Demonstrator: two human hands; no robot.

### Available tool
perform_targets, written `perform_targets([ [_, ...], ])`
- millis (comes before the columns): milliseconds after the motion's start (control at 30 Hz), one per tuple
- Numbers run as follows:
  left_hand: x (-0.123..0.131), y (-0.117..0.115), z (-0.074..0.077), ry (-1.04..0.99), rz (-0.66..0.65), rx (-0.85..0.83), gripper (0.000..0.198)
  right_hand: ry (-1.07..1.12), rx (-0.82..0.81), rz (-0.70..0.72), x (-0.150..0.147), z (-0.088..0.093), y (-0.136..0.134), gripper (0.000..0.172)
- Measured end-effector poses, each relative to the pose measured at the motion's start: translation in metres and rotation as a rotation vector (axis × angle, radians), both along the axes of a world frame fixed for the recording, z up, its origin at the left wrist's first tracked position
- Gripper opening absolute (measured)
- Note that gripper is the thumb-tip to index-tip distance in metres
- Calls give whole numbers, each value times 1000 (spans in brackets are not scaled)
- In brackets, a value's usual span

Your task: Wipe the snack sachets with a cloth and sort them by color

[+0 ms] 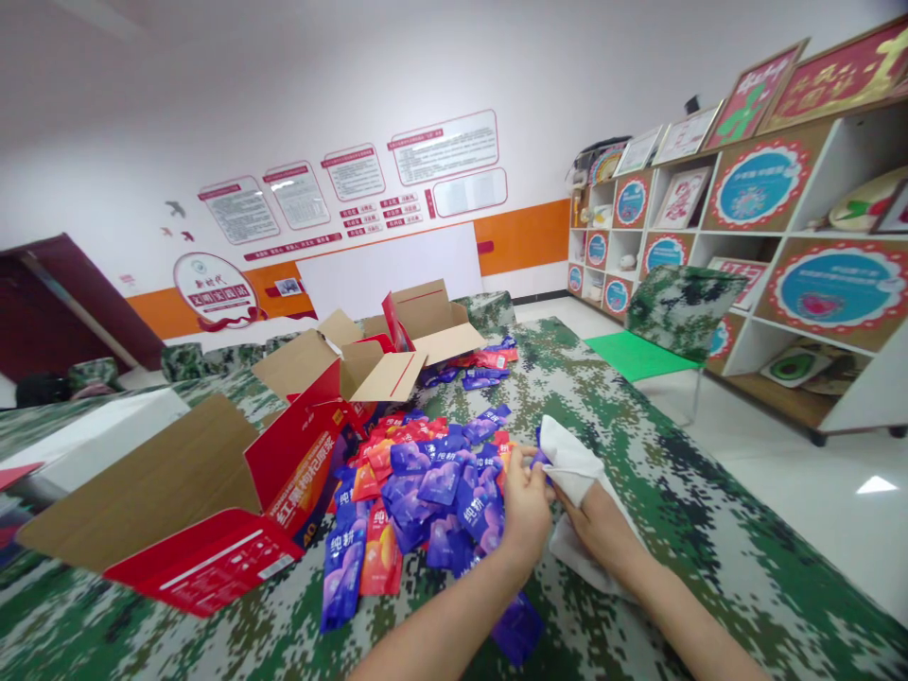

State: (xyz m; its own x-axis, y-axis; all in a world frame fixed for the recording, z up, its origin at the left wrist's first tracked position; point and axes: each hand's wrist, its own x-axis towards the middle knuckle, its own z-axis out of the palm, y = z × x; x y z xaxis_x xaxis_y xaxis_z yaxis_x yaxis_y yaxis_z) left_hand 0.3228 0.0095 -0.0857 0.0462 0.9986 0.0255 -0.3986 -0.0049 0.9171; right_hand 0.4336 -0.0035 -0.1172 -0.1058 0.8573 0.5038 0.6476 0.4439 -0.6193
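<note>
A heap of purple sachets (426,492) and orange-red sachets (381,553) lies on the camouflage tablecloth. At the heap's right edge, my left hand (529,506) is closed, its fingertips pinching a purple sachet (540,458) that is mostly hidden. My right hand (592,525) is closed on a white cloth (569,456), which bunches over its fingers and up against the sachet. Part of the cloth hangs down behind the right wrist. Another purple sachet (517,629) rests below my left forearm.
An open red carton (213,567) stands left of the heap, with more open cartons (432,322) behind it. A smaller group of sachets (489,364) lies farther back. A green chair (642,355) stands beyond the table's right edge, before white shelves (752,236).
</note>
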Motion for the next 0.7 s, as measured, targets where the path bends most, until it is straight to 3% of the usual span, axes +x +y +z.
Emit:
perform_targets([
  [233,-18,23,7,181,148,-3,18,-122,30,109,-13,11,-10,51],
  [400,-41,45,9,499,95,59,14,-80,14,155,-12,18,-14,60],
  [700,-102,67,34,1297,135,153,24,62,-138,-86,0,11,-2,45],
])
